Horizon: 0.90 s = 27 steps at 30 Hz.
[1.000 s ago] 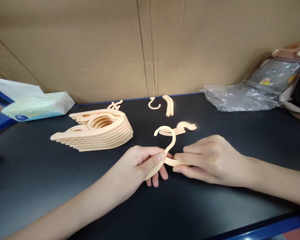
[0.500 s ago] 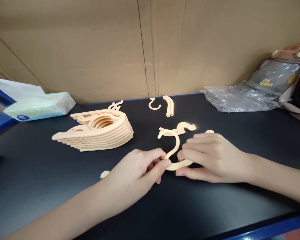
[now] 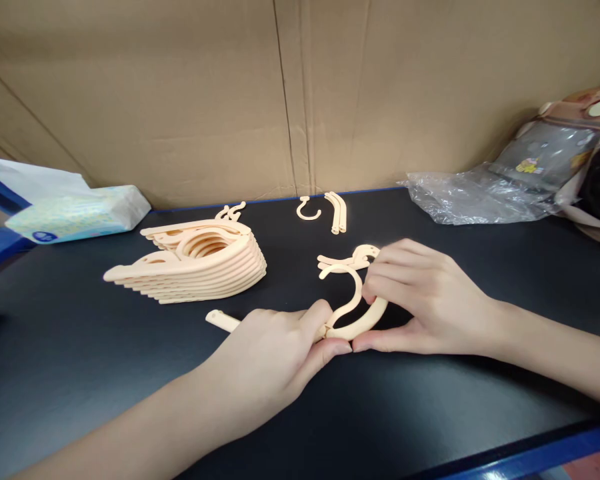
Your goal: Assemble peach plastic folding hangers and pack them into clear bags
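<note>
Both hands grip a cream plastic clothes hanger (image 3: 360, 327) low over the front of the black table. My left hand (image 3: 285, 360) is closed around its left arm and the joint at the hook's base; one arm end sticks out to the left behind the hand. My right hand (image 3: 415, 300) is closed on the curved right arm, its fingers on top and thumb below. The hanger's hook (image 3: 355, 283) stands up between the hands, curling left. Just behind it lie loose cream hanger pieces (image 3: 343, 263), partly covered by my right fingers.
A stack of cream hangers (image 3: 205, 273) lies to the left, with small hooks (image 3: 233, 212) behind it. Further back are a single hook (image 3: 309, 212) and curved arm pieces (image 3: 336, 213). A tissue pack (image 3: 90, 212) is at left; clear plastic wrap (image 3: 460, 197) and a bag (image 3: 550, 143) sit at right.
The hanger's left arm end has swung up and shows more behind my left hand. My left thumb has moved right beneath the joint, and my right hand has lifted slightly along the right arm.
</note>
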Available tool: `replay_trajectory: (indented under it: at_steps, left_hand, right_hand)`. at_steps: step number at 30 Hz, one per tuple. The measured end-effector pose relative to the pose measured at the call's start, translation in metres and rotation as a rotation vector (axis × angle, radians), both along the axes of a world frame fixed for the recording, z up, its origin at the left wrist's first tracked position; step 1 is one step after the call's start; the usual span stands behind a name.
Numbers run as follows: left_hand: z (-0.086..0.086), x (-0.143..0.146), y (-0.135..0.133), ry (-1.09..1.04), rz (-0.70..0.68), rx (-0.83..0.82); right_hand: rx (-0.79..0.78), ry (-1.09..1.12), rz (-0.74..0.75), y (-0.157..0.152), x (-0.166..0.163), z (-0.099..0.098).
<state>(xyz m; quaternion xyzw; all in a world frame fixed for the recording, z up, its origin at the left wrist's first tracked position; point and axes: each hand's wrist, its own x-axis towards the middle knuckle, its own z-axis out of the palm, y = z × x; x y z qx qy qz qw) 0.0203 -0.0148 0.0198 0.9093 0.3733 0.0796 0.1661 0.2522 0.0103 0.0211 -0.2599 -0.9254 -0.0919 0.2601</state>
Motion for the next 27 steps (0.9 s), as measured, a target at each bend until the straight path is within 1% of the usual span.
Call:
replay_trajectory:
  at_steps: [3, 6, 9, 11, 15, 19, 23, 27]
  left_hand:
    - [-0.003, 0.000, -0.001, 0.011, 0.000, 0.059]
    - [-0.007, -0.001, -0.001, -0.029, 0.012, 0.122]
    - [-0.007, -0.001, 0.000, -0.025, 0.017, 0.119]
    - [-0.003, -0.001, 0.000, 0.019, 0.023, 0.092]
    - [0.004, 0.003, -0.001, 0.137, 0.058, 0.050]
    - [0.006, 0.005, -0.002, 0.189, 0.068, 0.052]
    - [0.004, 0.004, -0.001, 0.173, 0.045, 0.109]
    - [-0.002, 0.001, -0.001, 0.098, 0.003, 0.230]
  right_hand:
    - [0.027, -0.001, -0.009, 0.004, 0.004, 0.003]
    - [0.059, 0.016, -0.028, 0.009, 0.010, 0.006]
    - [0.117, 0.063, -0.051, 0.012, 0.014, 0.008]
    - [0.138, 0.097, -0.025, 0.011, 0.016, 0.008]
    - [0.114, 0.054, 0.090, 0.004, 0.013, 0.006]
    - [0.100, -0.043, 0.146, -0.002, 0.007, 0.002]
    - [0.111, -0.044, 0.146, 0.000, 0.004, 0.000]
    - [0.066, -0.028, 0.114, 0.003, 0.004, 0.000]
